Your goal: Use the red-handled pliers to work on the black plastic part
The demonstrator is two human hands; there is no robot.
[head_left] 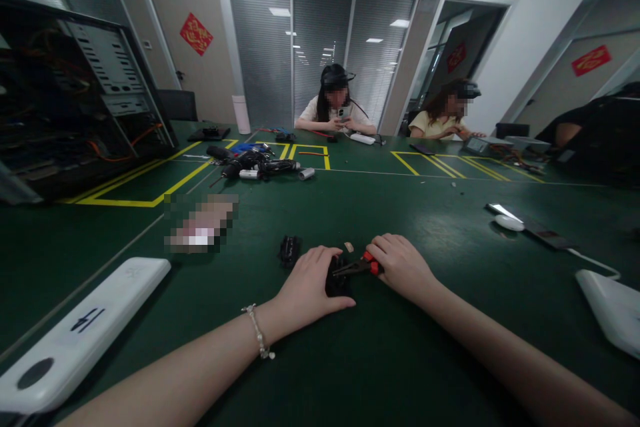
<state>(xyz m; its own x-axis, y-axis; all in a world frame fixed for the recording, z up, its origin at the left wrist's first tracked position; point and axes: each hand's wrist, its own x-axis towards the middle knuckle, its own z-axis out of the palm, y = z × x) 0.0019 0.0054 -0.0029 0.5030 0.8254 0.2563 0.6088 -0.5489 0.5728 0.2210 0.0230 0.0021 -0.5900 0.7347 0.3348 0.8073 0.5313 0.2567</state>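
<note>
Bare forearms (195,360) span the lower part of the frame, over a green table (390,360). An open computer case (103,60) stands at upper left, and a white slab (120,297) lies at lower left. Just below and right of the frame's centre, the right hand (400,261) grips red-handled pliers (357,268), their nose against a black piece (337,285) (whether they pinch it, I cannot tell). At their left, the left hand (307,285) is curled around that same piece, partly hiding it. Left of that hand sits a small black bundle (290,251); above the pliers lies a tan scrap (349,247).
</note>
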